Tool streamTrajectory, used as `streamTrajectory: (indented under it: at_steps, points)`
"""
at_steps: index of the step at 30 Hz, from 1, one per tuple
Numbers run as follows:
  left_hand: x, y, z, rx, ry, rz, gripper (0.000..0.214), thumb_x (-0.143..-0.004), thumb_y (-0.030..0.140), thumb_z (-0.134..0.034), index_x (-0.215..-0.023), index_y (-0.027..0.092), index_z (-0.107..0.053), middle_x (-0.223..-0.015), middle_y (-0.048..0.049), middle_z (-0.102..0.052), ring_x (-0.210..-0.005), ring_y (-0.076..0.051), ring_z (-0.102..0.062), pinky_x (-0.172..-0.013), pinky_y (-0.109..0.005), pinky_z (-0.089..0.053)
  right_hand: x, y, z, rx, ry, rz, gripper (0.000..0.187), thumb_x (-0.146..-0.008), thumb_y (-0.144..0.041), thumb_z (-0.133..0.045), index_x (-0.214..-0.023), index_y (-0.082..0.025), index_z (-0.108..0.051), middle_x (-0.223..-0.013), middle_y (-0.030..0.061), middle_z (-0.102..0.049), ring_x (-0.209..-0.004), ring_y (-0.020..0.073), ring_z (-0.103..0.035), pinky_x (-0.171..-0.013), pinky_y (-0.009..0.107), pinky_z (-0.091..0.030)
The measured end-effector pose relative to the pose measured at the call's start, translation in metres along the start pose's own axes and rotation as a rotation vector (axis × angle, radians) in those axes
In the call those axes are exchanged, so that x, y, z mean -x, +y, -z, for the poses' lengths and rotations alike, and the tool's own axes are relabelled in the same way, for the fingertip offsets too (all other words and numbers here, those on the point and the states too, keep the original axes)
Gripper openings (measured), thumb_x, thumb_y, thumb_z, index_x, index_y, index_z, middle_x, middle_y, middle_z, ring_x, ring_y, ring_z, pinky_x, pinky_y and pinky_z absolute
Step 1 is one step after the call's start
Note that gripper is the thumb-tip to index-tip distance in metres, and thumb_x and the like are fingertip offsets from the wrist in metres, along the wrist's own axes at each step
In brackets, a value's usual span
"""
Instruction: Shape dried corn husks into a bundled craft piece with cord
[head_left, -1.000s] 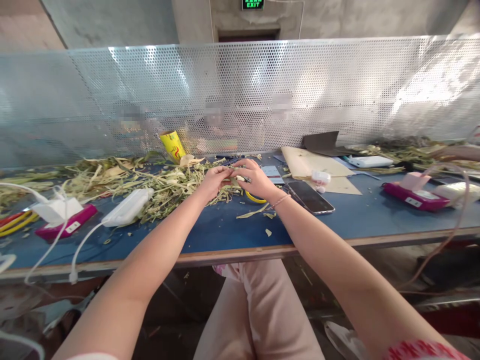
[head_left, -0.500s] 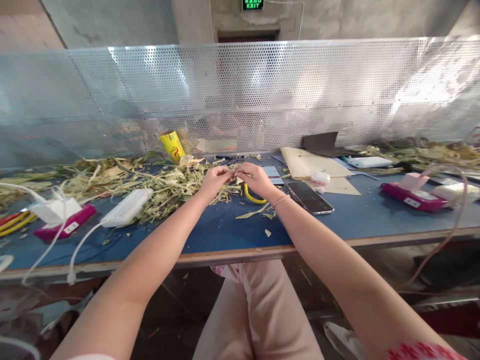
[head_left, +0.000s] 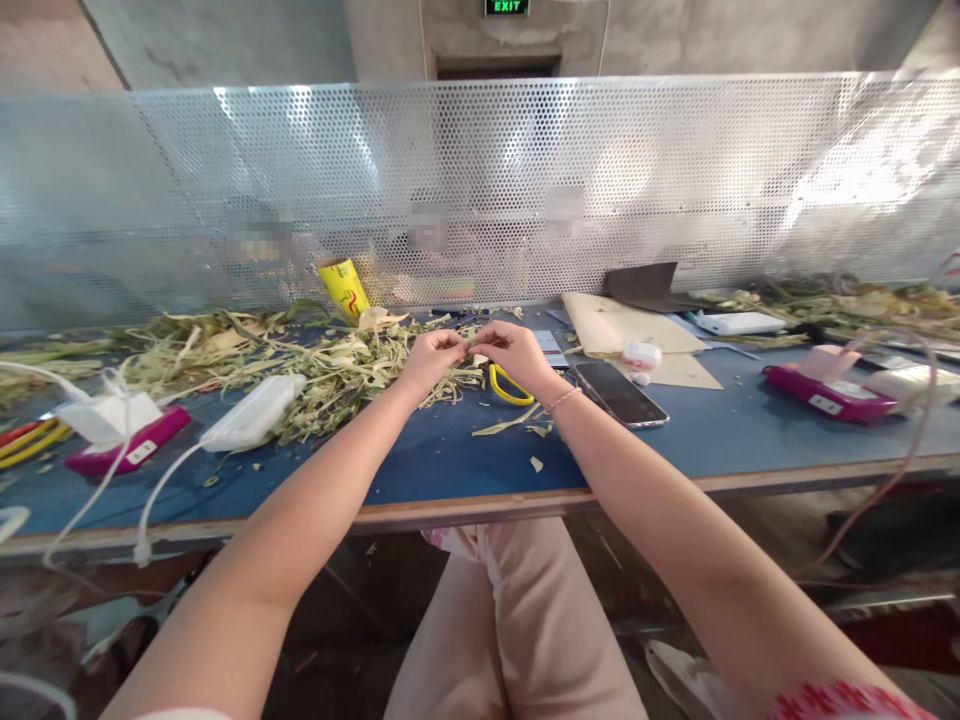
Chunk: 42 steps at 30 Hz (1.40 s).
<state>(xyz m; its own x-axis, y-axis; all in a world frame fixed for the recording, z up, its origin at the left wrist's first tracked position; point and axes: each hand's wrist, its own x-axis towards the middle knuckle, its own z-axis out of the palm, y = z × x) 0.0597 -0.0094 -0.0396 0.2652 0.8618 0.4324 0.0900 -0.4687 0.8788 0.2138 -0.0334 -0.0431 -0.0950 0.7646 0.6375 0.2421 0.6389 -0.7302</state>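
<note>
My left hand (head_left: pixel 433 361) and my right hand (head_left: pixel 513 351) meet above the blue tabletop (head_left: pixel 450 455), fingertips pinched close together. Between them shows a small pale-green bit of dried plant (head_left: pixel 472 345), mostly covered by the fingers. Left of my hands spreads a heap of dried plant stems and leaves (head_left: pixel 337 375). A yellow handle loop (head_left: pixel 511 392), perhaps of scissors, lies just under my right hand. A few loose leaf strips (head_left: pixel 504 425) rest nearer to me.
A phone (head_left: pixel 621 394), a white earbud case (head_left: pixel 642 355) and brown paper (head_left: pixel 615 325) lie to the right. Magenta power strips (head_left: pixel 829 395) sit at both sides, with cables. A yellow tube (head_left: pixel 345 290) leans before the perforated metal screen (head_left: pixel 480 190).
Both hands stay in nearly the same place. My right hand has lifted and tilted slightly, so the plant bit and the yellow loop show a little more.
</note>
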Motion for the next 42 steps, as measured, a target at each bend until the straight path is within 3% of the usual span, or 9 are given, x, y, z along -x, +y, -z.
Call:
streamTrajectory:
  at_steps: [6,12,16,20,30,42]
  points:
    - [0.003,0.005,-0.002,-0.050,0.024,0.012,0.021,-0.054,0.032,-0.071,-0.059,0.014,-0.061,-0.056,0.0014,-0.057,-0.055,-0.009,-0.049,-0.057,-0.024,-0.039,0.000,-0.001,0.000,0.059,0.018,-0.025,0.018,-0.061,-0.033,-0.065,-0.063,-0.018,-0.057,-0.066,0.0001,-0.058,-0.061,0.0117,-0.050,-0.061,0.027,-0.041]
    - [0.005,0.005,0.000,-0.104,0.013,-0.031,0.024,-0.064,0.038,-0.062,-0.062,0.015,-0.063,-0.059,-0.0001,-0.058,-0.059,-0.011,-0.050,-0.062,-0.026,-0.040,-0.001,-0.001,0.001,0.115,0.011,-0.076,0.019,-0.063,-0.033,-0.062,-0.059,-0.017,-0.053,-0.056,-0.0027,-0.051,-0.056,0.0093,-0.042,-0.058,0.026,-0.036]
    - [0.005,0.006,0.001,-0.048,-0.038,-0.036,0.020,-0.067,0.034,-0.058,-0.069,0.015,-0.064,-0.067,-0.0015,-0.061,-0.066,-0.013,-0.054,-0.068,-0.028,-0.043,-0.002,0.000,0.002,0.116,0.040,-0.073,0.021,-0.064,-0.035,-0.062,-0.060,-0.018,-0.049,-0.056,-0.0038,-0.047,-0.054,0.0087,-0.039,-0.056,0.025,-0.034]
    - [0.009,0.013,-0.001,-0.133,-0.073,-0.079,0.015,-0.062,0.027,-0.062,-0.072,0.016,-0.063,-0.072,-0.0019,-0.063,-0.069,-0.014,-0.056,-0.070,-0.028,-0.044,-0.003,0.002,0.003,0.071,0.046,-0.058,0.022,-0.063,-0.035,-0.063,-0.068,-0.019,-0.050,-0.061,-0.0031,-0.050,-0.057,0.0095,-0.042,-0.057,0.025,-0.036]
    - [0.006,0.007,-0.004,-0.157,0.072,-0.192,0.021,-0.058,0.027,-0.070,-0.072,0.016,-0.058,-0.077,-0.0031,-0.063,-0.070,-0.012,-0.058,-0.072,-0.029,-0.047,-0.003,-0.001,0.003,-0.021,-0.007,-0.100,0.022,-0.065,-0.037,-0.061,-0.059,-0.017,-0.051,-0.053,-0.0045,-0.046,-0.053,0.0082,-0.039,-0.054,0.025,-0.033]
    - [0.008,0.007,-0.003,-0.252,0.090,-0.272,0.018,-0.063,0.032,-0.068,-0.072,0.017,-0.064,-0.084,-0.0065,-0.067,-0.076,-0.016,-0.061,-0.076,-0.032,-0.048,-0.004,0.002,0.001,-0.068,-0.020,-0.190,0.029,-0.067,-0.043,-0.059,-0.060,-0.018,-0.047,-0.053,-0.0039,-0.047,-0.052,0.0080,-0.042,-0.052,0.024,-0.038]
